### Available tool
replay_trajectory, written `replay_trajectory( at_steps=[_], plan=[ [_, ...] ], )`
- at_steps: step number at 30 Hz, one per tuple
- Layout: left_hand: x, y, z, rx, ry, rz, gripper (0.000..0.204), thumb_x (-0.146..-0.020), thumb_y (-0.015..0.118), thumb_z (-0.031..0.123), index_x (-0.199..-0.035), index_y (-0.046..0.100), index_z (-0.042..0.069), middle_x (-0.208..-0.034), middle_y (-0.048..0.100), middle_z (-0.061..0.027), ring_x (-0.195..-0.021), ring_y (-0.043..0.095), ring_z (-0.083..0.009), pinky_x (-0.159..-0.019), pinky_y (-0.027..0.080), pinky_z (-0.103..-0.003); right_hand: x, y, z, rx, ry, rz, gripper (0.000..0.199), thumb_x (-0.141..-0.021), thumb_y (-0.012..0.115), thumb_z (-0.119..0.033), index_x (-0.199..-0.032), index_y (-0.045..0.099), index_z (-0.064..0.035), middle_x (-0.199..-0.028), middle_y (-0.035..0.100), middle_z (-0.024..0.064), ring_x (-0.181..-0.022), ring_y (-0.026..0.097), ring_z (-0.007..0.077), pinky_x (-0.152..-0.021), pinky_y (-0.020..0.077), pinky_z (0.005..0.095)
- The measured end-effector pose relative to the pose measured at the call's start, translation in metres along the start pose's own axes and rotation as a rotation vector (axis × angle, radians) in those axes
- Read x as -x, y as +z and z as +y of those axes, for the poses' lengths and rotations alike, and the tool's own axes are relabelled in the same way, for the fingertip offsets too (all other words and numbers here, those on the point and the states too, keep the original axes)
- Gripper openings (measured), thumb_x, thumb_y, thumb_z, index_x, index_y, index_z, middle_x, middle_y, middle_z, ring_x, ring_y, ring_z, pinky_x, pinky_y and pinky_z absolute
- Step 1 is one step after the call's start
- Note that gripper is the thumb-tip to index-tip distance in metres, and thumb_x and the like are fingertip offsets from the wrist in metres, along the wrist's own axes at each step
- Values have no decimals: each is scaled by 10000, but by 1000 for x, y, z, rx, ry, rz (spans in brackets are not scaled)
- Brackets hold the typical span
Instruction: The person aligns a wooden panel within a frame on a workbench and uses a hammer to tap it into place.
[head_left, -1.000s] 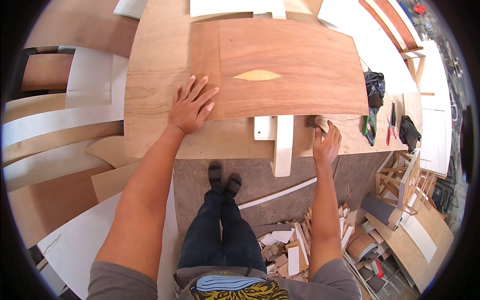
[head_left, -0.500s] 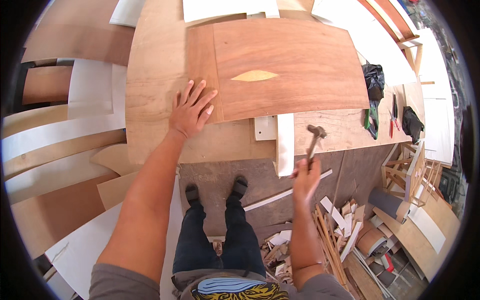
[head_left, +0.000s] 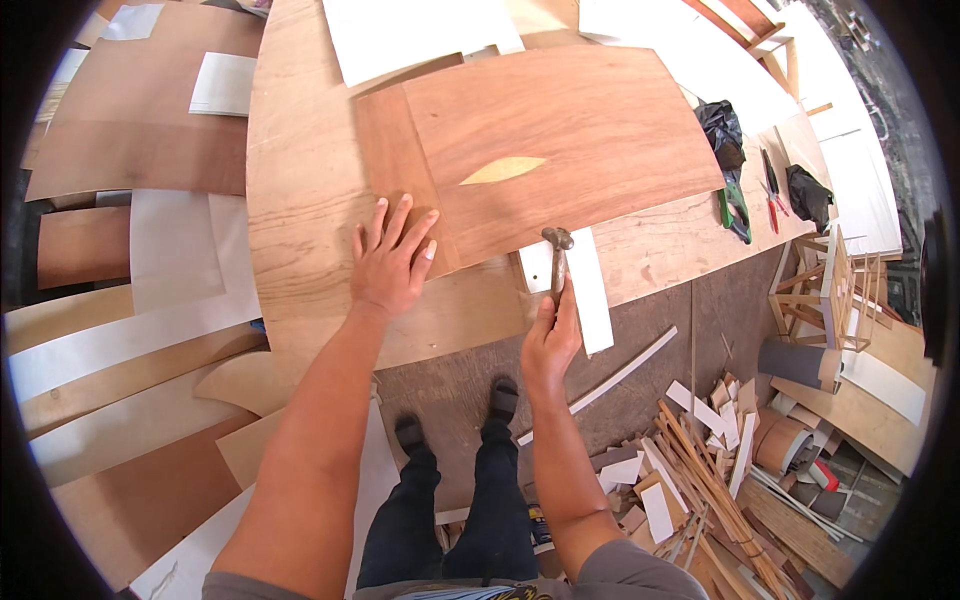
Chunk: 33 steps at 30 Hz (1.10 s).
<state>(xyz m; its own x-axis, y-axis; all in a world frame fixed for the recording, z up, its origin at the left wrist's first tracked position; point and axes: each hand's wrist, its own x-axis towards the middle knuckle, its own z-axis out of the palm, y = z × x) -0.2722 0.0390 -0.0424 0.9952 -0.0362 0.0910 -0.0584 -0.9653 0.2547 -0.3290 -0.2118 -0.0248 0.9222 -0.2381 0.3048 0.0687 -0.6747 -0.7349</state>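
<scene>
Head view: left fingers (head_left: 397, 222) spread on panel (head_left: 560, 130), right fingers (head_left: 569, 312) around hammer (head_left: 558, 262), white strip (head_left: 594, 300) alongside, black plastic (head_left: 721, 132) beyond.

Red-handled pliers (head_left: 772, 210) lie near a black bag (head_left: 809, 197) (crumpled); wood scraps (head_left: 656, 512) litter the floor (head_left: 650, 322).

Covered ends, cropped edges, unclear bits

Hammer (head_left: 558, 264): lower handle hidden in right hand (head_left: 552, 343); can't tell if its head touches the white strip (head_left: 594, 305). Strip and white plate (head_left: 538, 262): inner ends out of sight under brown panel (head_left: 560, 110). Dark dot (head_left: 535, 279) on plate: too small, hole or screw unclear. Left hand (head_left: 388, 272): palm hidden, face down. White sheet (head_left: 400, 35): cut by top edge. Shirt (head_left: 640, 577): cut by bottom edge. Black bag (head_left: 720, 128): contents hidden. Clutter (head_left: 868, 60), right rim: blurred.
</scene>
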Motion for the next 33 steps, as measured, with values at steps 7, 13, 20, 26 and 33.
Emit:
replay_trajectory(
  at_steps=[7,13,20,26,33],
  plan=[
    [1,-2,-2,1,11,6,486,-1096,465,458,-1572,507,368,-1740,309,-12,-1613,204,-338,-1262,199,-647,-1,3,-5,3,18,18,446,-1074,589,-73,-1487,525,82,-1330,670,314,-1199,685,455,-970,571,481],
    [2,-4,0,24,0,7,478,-1094,479,440,-1563,517,362,-1739,310,-15,-1615,198,-335,-1264,193,-645,2,-8,-1,24,4,14,430,-1091,565,-90,-1491,542,65,-1336,687,285,-1196,703,377,-992,554,430],
    [2,-2,0,17,2,11,473,-1095,484,430,-1562,520,371,-1739,311,-17,-1613,205,-340,-1259,197,-654,-7,-29,-21,122,-56,8,474,-1052,623,-63,-1515,548,5,-1078,726,256,-930,728,390,-765,578,463],
    [1,-1,-1,17,6,-7,477,-1097,480,450,-1570,511,387,-1743,300,-21,-1613,202,-346,-1256,199,-670,-8,-26,-15,238,15,-138,444,-1078,597,-95,-1504,557,20,-996,717,243,-852,702,399,-739,561,473],
    [2,-2,-2,11,4,-14,484,-1099,478,456,-1579,493,396,-1749,284,-21,-1612,197,-348,-1258,200,-667,-9,-34,-22,169,-1,-79,447,-1080,596,-80,-1513,550,23,-1008,722,246,-849,704,369,-738,557,464]
  ],
)
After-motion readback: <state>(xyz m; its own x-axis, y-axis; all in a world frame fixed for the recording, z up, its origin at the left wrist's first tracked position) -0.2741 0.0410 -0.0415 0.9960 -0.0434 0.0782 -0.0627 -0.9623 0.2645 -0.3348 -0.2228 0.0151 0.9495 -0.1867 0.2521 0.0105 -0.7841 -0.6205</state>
